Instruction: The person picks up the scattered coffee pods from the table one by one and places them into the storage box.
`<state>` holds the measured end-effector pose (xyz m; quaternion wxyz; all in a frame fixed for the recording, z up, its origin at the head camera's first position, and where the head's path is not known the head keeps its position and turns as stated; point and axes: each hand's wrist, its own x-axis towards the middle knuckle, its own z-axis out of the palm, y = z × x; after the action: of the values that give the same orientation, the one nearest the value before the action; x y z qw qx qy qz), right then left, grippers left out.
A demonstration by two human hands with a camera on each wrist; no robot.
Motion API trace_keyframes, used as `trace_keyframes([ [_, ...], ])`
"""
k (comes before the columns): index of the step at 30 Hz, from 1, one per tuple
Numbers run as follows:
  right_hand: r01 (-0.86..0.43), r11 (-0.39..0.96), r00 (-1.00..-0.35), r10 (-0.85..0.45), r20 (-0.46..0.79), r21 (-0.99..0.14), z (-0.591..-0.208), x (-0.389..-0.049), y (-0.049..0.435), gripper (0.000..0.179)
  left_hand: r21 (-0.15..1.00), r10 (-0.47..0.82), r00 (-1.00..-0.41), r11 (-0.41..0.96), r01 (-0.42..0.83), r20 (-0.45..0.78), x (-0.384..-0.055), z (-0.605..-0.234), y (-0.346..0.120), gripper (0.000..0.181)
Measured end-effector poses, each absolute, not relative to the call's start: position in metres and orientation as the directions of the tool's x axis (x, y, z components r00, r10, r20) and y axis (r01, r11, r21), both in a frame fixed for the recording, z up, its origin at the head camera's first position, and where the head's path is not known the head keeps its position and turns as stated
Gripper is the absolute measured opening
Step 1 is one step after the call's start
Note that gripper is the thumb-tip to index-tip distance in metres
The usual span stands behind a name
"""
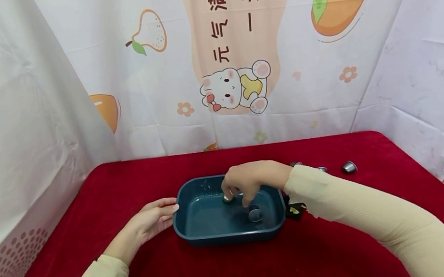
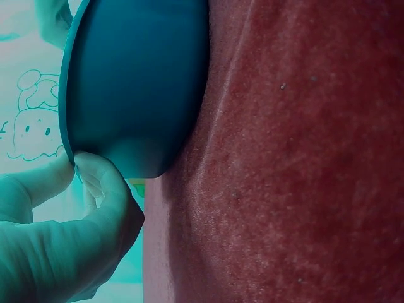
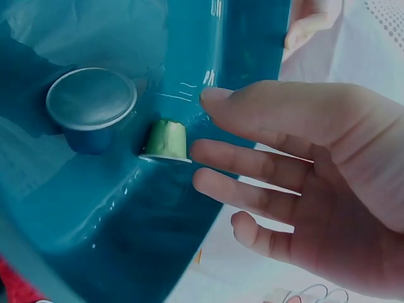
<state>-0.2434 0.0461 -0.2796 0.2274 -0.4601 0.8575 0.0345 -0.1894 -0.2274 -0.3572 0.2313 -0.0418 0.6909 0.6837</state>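
A deep blue rectangular dish [image 1: 209, 219] with rounded corners stands on the red cloth. My left hand [image 1: 157, 219] pinches its left rim between thumb and fingers, as the left wrist view shows up close. Over the inside of the dish reaches my right hand [image 1: 248, 180], fingers loosely spread and nothing between them. Its fingertips are close beside a small green coffee capsule [image 3: 167, 139], which sits lid-down in the dish. A darker coffee capsule [image 3: 91, 104] lies in the dish with its wide round lid facing up.
Outside the dish, at the right, a silver-and-dark capsule [image 1: 348, 166] lies on the red cloth [image 1: 132, 183]. Another capsule [image 1: 321, 169] shows partly behind the right sleeve. A printed white curtain [image 1: 168, 79] hangs behind the table's far edge.
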Motion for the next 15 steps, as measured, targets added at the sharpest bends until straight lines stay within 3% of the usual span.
trace_keyframes([
  [15,-0.803,0.532,-0.471,-0.842,-0.262,-0.269,-0.283,-0.241,0.097,0.027,0.927,0.280,-0.886,0.050,-0.371,-0.369,-0.190,-0.359,-0.230,0.065],
])
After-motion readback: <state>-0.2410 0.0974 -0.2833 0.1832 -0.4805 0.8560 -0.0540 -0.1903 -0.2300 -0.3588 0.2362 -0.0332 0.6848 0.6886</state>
